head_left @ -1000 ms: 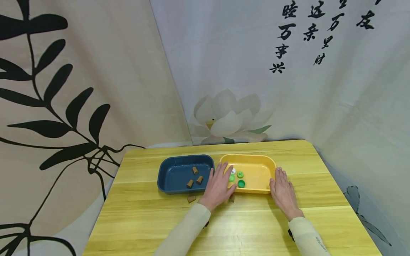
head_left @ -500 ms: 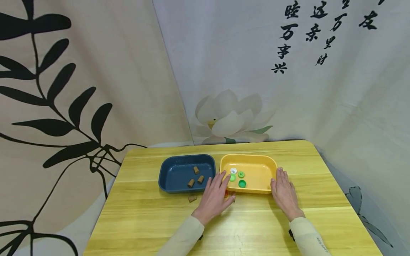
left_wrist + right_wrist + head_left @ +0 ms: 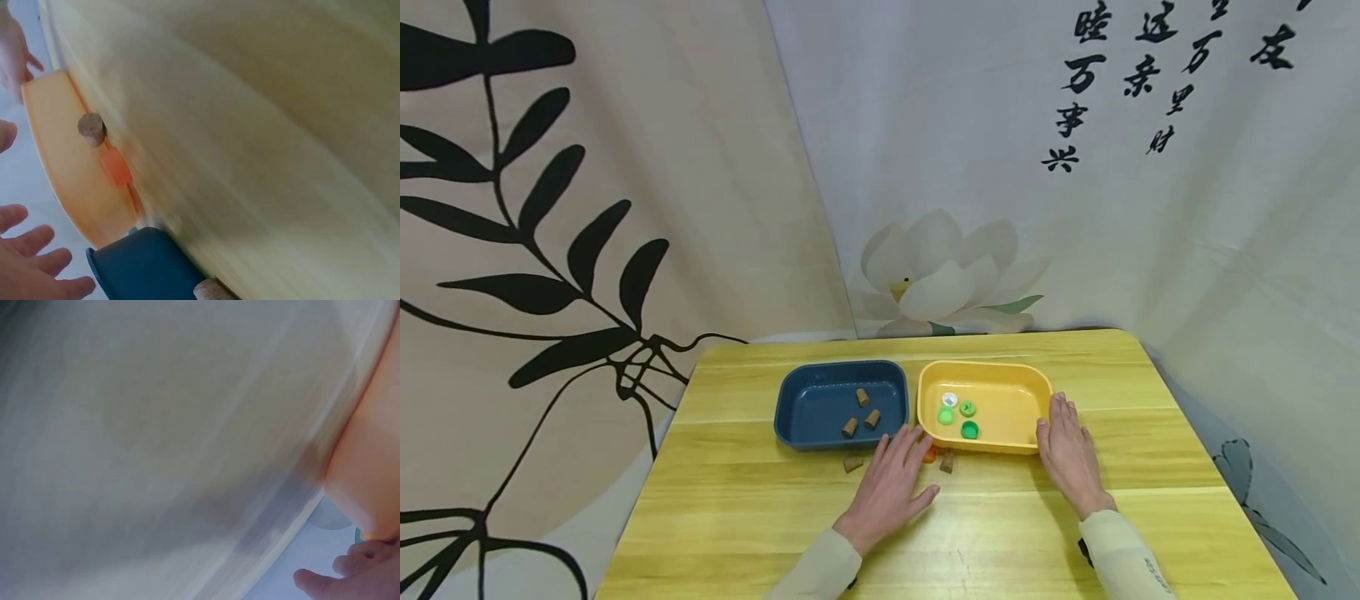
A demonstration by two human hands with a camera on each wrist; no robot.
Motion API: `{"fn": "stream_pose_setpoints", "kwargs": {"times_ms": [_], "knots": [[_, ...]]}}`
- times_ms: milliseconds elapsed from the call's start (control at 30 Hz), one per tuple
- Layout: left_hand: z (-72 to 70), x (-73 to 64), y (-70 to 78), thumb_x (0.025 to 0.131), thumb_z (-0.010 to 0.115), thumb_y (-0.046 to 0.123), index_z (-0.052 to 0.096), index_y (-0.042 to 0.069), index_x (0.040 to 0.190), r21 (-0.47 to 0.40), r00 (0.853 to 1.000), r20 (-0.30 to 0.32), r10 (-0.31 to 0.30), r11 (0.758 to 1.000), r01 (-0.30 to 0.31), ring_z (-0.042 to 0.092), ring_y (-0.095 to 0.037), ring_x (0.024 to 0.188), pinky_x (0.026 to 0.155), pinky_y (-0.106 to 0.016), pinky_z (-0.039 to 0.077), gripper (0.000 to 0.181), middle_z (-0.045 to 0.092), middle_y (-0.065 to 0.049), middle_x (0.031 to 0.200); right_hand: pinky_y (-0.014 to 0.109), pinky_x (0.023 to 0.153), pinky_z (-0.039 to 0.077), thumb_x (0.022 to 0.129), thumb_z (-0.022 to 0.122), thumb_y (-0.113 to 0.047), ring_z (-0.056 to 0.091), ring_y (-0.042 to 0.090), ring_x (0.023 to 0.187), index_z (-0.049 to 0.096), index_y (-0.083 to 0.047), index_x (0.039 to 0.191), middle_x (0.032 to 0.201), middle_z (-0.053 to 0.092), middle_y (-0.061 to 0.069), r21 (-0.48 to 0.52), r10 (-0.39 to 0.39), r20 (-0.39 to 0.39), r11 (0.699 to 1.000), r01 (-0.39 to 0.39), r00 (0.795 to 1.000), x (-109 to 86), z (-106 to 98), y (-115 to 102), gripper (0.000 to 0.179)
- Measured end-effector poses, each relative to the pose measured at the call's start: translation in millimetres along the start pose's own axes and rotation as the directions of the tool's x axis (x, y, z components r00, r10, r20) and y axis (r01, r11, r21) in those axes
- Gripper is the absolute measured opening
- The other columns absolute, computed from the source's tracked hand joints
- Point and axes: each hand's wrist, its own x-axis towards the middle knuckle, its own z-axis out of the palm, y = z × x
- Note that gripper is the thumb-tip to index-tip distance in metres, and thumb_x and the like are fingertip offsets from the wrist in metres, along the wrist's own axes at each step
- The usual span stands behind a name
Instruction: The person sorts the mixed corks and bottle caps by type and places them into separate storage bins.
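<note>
My left hand [image 3: 887, 483] hovers with spread, straight fingers by the front edge of a dark blue tray [image 3: 808, 408], holding nothing. Inside that tray lie three corks [image 3: 862, 397]. My right hand [image 3: 1070, 457] touches the right end of a yellow tray [image 3: 1011, 408] with straight fingers; the right wrist view shows its fingers [image 3: 356, 575] at the tray's corner. Several bottle caps [image 3: 970, 430], green and white, lie in the left part of the yellow tray. Between the left fingers and the yellow tray's front wall sits an orange cap [image 3: 116, 167], beside a cork [image 3: 92, 128].
Another cork [image 3: 852, 462] lies on the wooden table [image 3: 1000, 542] before the blue tray. Both trays stand side by side with a narrow gap. Behind the table hangs a printed cloth [image 3: 925, 167].
My left hand has drawn back from over the yellow tray's left end, down and leftward, uncovering the caps, the orange cap and the cork in front. The right hand has stayed at the tray.
</note>
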Motion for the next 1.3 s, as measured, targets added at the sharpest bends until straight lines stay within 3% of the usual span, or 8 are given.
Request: {"fn": "stream_pose_setpoints", "kwargs": {"times_ms": [267, 467, 733, 1000, 1300], "knots": [[0.7, -9.7, 5.3, 0.094, 0.073, 0.048, 0.051, 0.008, 0.150, 0.010, 0.996, -0.014, 0.083, 0.997, -0.083, 0.046, -0.035, 0.143, 0.115, -0.052, 0.040, 0.072, 0.046, -0.014, 0.156, 0.074, 0.115, 0.018, 0.114, 0.023, -0.032, 0.012, 0.052, 0.153, 0.009, 0.012, 0.160, 0.167, 0.010, 0.031, -0.011, -0.002, -0.013, 1.000, 0.002, 1.000, 0.1, 0, 0, 0.065], [5.6, -11.0, 8.0, 0.096, 0.069, 0.052, 0.049, 0.007, 0.152, 0.002, 0.995, 0.088, 0.035, 0.999, -0.035, 0.046, -0.032, 0.143, 0.114, -0.050, 0.042, 0.075, 0.045, -0.014, 0.158, 0.074, 0.114, 0.019, 0.114, 0.024, -0.033, 0.013, 0.052, 0.153, 0.011, 0.011, 0.160, 0.167, 0.011, 0.031, -0.006, -0.001, -0.017, 1.000, 0.001, 1.000, 0.1, 1, 0, 0.065], [11.2, -6.3, 8.5, 0.098, 0.061, 0.060, 0.043, 0.011, 0.158, 0.035, 0.974, 0.223, -0.026, 0.999, 0.019, 0.038, -0.034, 0.149, 0.114, -0.054, 0.040, 0.079, 0.037, -0.014, 0.164, 0.074, 0.114, 0.019, 0.114, 0.026, -0.032, 0.013, 0.051, 0.153, 0.011, 0.011, 0.160, 0.167, 0.011, 0.031, -0.001, -0.002, -0.024, 1.000, 0.002, 1.000, 0.4, 2, 0, 0.065], [16.9, 5.6, 3.8, 0.098, 0.062, 0.058, 0.045, 0.011, 0.156, 0.020, 0.963, 0.265, -0.049, 0.999, 0.045, 0.040, -0.039, 0.147, 0.113, -0.057, 0.041, 0.077, 0.037, -0.017, 0.163, 0.074, 0.115, 0.019, 0.114, 0.027, -0.031, 0.012, 0.051, 0.153, 0.010, 0.011, 0.160, 0.167, 0.011, 0.031, -0.005, 0.005, -0.020, 1.000, -0.005, 1.000, 0.4, 2, 1, 0.064], [20.3, 11.0, 0.4, 0.097, 0.066, 0.053, 0.049, 0.012, 0.153, -0.013, 0.962, 0.267, -0.060, 0.998, 0.066, 0.044, -0.038, 0.144, 0.109, -0.057, 0.045, 0.072, 0.041, -0.014, 0.161, 0.073, 0.116, 0.018, 0.114, 0.024, -0.032, 0.011, 0.050, 0.154, 0.009, 0.011, 0.161, 0.167, 0.010, 0.031, -0.010, 0.015, -0.006, 1.000, -0.015, 1.000, 1.2, 1, 1, 0.065]]}}
